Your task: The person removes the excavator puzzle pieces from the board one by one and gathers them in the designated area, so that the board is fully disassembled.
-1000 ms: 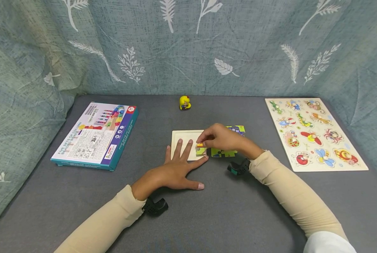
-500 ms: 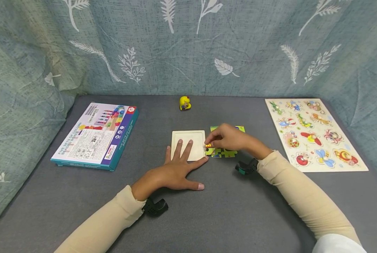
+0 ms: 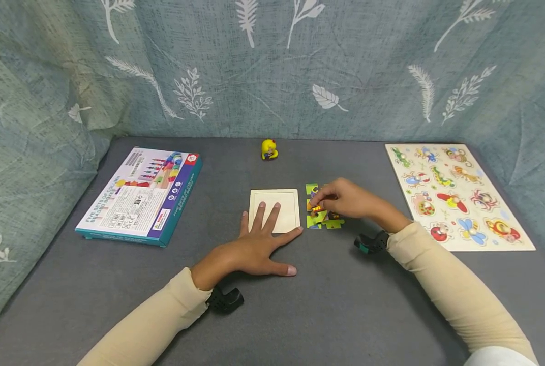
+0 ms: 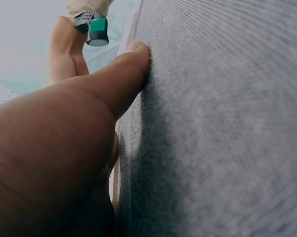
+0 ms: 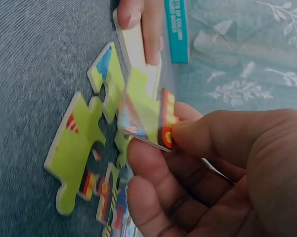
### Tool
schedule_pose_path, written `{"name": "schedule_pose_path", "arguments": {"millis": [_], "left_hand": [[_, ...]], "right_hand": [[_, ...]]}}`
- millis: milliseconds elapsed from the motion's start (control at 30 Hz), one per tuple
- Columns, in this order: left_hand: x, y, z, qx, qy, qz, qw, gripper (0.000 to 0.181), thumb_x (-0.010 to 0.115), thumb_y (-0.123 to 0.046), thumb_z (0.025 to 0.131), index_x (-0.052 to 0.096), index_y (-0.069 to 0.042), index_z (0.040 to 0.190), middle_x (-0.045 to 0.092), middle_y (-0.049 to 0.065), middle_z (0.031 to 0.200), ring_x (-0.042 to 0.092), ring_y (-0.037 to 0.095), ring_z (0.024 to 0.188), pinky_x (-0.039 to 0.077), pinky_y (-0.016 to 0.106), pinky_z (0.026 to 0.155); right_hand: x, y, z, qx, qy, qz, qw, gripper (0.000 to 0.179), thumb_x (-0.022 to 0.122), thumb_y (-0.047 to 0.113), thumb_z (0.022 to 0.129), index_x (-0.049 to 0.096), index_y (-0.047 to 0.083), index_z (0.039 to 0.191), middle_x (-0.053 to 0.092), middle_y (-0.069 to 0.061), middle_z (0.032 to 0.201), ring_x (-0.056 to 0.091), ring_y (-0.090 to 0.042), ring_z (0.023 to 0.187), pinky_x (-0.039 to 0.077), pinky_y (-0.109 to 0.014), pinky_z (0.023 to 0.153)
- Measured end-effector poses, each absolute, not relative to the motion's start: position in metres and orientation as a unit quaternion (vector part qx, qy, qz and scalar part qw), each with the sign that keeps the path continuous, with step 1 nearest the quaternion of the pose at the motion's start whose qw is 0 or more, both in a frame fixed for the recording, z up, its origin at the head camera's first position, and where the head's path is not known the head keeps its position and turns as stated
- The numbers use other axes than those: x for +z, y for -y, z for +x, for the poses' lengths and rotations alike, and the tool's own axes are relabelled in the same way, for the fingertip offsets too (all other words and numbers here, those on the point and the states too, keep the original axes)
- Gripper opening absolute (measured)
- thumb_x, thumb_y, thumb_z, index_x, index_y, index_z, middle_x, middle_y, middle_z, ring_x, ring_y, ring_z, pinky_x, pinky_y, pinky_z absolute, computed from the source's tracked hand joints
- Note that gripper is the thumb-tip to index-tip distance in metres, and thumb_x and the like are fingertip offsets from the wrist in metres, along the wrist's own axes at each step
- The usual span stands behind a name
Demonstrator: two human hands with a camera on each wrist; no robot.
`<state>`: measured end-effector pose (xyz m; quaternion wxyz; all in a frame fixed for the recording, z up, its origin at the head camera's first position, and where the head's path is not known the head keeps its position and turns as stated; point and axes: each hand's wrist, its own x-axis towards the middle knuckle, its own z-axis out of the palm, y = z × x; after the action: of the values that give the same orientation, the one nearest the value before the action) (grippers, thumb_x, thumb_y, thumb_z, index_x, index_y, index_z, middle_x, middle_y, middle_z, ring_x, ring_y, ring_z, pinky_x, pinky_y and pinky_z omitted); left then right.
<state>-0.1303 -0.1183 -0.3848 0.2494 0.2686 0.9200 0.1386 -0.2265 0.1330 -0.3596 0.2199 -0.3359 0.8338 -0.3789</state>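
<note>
My right hand (image 3: 345, 197) pinches a green jigsaw puzzle piece (image 5: 147, 111) with red and yellow printing between thumb and fingers. It holds the piece over a group of other puzzle pieces (image 5: 71, 140), which lie on the grey cloth right of the wooden puzzle tray (image 3: 274, 195). Part of that group is hidden under the hand in the head view. My left hand (image 3: 251, 251) lies flat with fingers spread, several fingertips resting on the pale, bare tray. In the left wrist view its thumb (image 4: 123, 69) rests along the cloth.
A boxed toy set (image 3: 137, 195) lies at the left. A small yellow figure (image 3: 269, 149) stands behind the tray. At the right lies a wooden board with insect pictures (image 3: 457, 195). A leaf-patterned curtain (image 3: 272, 76) hangs behind the table.
My right hand has moved right with the puzzle piece, from above the tray's right side to over the other pieces. My left hand has stayed in place on the tray.
</note>
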Motion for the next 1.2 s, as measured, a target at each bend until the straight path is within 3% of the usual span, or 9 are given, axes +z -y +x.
{"name": "schedule_pose_path", "arguments": {"millis": [133,267,500,800,967,1200], "left_hand": [[-0.385,0.119,-0.130,0.139,-0.921,0.267,0.248,0.087,0.055,-0.074,0.082,0.018,-0.043,0.154,-0.027,0.009,0.157,-0.036,0.034,0.135,-0.021,0.063,0.102],[-0.386,0.119,-0.129,0.138,-0.921,0.265,0.251,0.087,0.055,-0.075,0.082,0.018,-0.044,0.154,-0.027,0.009,0.157,-0.036,0.033,0.136,-0.020,0.063,0.102],[-0.386,0.119,-0.128,0.142,-0.921,0.273,0.241,0.087,0.055,-0.074,0.082,0.020,-0.042,0.154,-0.024,0.011,0.158,-0.034,0.036,0.136,-0.018,0.065,0.102],[-0.386,0.120,-0.128,0.141,-0.922,0.272,0.238,0.087,0.055,-0.074,0.082,0.019,-0.042,0.154,-0.025,0.011,0.158,-0.035,0.036,0.136,-0.019,0.065,0.102],[-0.384,0.120,-0.127,0.143,-0.921,0.271,0.240,0.087,0.056,-0.073,0.082,0.019,-0.042,0.154,-0.026,0.011,0.157,-0.035,0.035,0.136,-0.020,0.064,0.102],[-0.383,0.118,-0.128,0.143,-0.922,0.268,0.241,0.087,0.056,-0.073,0.082,0.019,-0.042,0.154,-0.026,0.010,0.158,-0.035,0.035,0.136,-0.020,0.064,0.102]], "right_hand": [[-0.358,-0.140,-0.226,-0.374,-0.839,-0.330,0.219,0.022,0.053,-0.006,0.095,0.072,-0.005,0.106,0.071,-0.013,0.099,0.052,-0.013,0.059,0.044,-0.028,0.056],[-0.360,-0.149,-0.225,-0.366,-0.844,-0.331,0.211,0.021,0.053,-0.006,0.095,0.072,-0.005,0.106,0.070,-0.015,0.104,0.063,-0.016,0.074,0.050,-0.031,0.063],[-0.365,-0.168,-0.222,-0.373,-0.846,-0.317,0.212,0.022,0.053,-0.007,0.094,0.072,-0.004,0.104,0.069,-0.015,0.106,0.065,-0.017,0.084,0.050,-0.031,0.067],[-0.368,-0.187,-0.218,-0.383,-0.848,-0.281,0.234,0.022,0.053,-0.001,0.096,0.072,-0.001,0.107,0.070,-0.012,0.104,0.051,-0.014,0.066,0.045,-0.030,0.062],[-0.369,-0.198,-0.215,-0.387,-0.855,-0.256,0.235,0.023,0.053,-0.002,0.095,0.072,-0.002,0.108,0.070,-0.012,0.103,0.059,-0.016,0.071,0.050,-0.031,0.066],[-0.369,-0.202,-0.215,-0.376,-0.856,-0.272,0.227,0.021,0.054,-0.002,0.095,0.072,-0.002,0.107,0.071,-0.013,0.106,0.062,-0.014,0.080,0.045,-0.028,0.066]]}}
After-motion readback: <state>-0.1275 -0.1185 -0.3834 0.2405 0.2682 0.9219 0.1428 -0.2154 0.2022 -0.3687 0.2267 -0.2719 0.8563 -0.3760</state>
